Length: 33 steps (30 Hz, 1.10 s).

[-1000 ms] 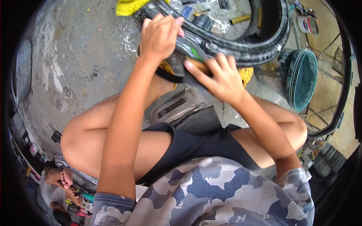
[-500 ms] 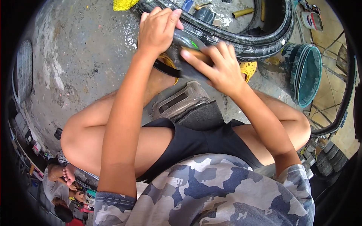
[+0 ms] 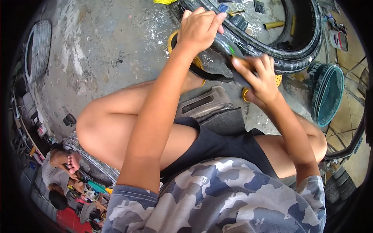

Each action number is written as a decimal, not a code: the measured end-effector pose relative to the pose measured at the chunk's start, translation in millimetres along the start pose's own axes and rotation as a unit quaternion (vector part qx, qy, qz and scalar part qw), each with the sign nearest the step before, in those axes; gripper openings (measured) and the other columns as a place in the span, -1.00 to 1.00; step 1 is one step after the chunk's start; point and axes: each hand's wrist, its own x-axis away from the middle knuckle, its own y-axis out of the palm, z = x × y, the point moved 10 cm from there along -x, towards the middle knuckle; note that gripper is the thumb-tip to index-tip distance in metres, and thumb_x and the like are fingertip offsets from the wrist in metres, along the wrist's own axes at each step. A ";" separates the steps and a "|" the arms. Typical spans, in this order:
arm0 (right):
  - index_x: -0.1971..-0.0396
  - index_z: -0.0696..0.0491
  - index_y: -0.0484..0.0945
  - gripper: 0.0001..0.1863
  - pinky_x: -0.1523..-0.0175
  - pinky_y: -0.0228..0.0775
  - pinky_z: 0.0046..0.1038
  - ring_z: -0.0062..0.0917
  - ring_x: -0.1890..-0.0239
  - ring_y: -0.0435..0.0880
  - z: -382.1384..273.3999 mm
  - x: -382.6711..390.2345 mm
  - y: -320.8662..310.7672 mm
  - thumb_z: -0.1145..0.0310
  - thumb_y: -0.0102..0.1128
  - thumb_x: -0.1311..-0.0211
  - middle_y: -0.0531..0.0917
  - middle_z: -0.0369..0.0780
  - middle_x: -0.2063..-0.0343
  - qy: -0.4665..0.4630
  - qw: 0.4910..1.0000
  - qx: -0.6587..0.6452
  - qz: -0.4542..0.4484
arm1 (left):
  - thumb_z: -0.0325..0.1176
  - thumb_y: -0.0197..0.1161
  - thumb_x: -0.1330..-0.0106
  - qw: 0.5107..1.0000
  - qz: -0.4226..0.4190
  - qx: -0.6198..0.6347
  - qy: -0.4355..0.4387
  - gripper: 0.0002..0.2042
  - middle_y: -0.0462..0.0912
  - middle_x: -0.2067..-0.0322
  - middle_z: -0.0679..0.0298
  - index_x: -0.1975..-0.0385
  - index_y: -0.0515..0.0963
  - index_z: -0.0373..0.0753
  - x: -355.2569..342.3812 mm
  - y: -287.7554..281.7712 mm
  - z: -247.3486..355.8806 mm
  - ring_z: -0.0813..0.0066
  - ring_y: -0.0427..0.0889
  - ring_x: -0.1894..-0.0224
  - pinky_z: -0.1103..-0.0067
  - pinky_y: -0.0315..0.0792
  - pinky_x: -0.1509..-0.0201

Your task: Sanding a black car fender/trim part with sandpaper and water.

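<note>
Wet concrete floor (image 3: pixel 105 50), left hand (image 3: pixel 200 29) gripping black inner tube (image 3: pixel 223 58), right hand (image 3: pixel 258 79) pressing it

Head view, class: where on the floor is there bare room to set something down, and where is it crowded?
Free: the wet concrete floor between the left hand and the leaning tyre at the left rim. Crowded: inside the black tyre beyond the right hand, littered with small tools, and the strip beside the teal bucket.
</note>
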 end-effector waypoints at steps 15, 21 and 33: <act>-0.23 -0.23 0.47 -0.16 0.13 0.22 -0.30 -0.32 0.22 0.41 -2.1 -32.5 4.6 0.58 0.23 0.25 0.53 -0.30 0.23 0.036 0.998 -0.058 0.013 | -0.02 -0.14 -0.51 1.000 0.018 -0.004 0.000 -0.49 0.61 0.56 0.42 0.65 0.59 -0.08 6.2 -10.5 -6.5 0.36 0.51 0.31 0.41 0.20 0.10; -0.21 -0.17 0.50 -0.15 0.13 0.24 -0.30 -0.29 0.25 0.40 7.7 -18.7 0.1 0.61 0.23 0.30 0.51 -0.28 0.30 0.064 0.995 -0.054 0.049 | -0.04 -0.13 -0.49 1.000 0.012 -0.015 -0.005 -0.50 0.60 0.57 0.38 0.65 0.60 -0.08 -0.8 -2.8 1.9 0.36 0.53 0.29 0.40 0.20 0.08; -0.04 0.20 0.50 -0.55 0.17 0.46 -0.25 -0.13 0.29 0.57 7.5 -4.7 2.0 0.51 0.29 -0.09 0.56 -0.04 0.32 0.290 0.937 -0.131 0.145 | -0.17 -0.15 -0.46 0.998 0.036 0.044 -0.024 -0.53 0.62 0.52 0.26 0.68 0.55 -0.14 1.5 -11.4 -3.3 0.20 0.54 0.25 0.30 0.22 0.08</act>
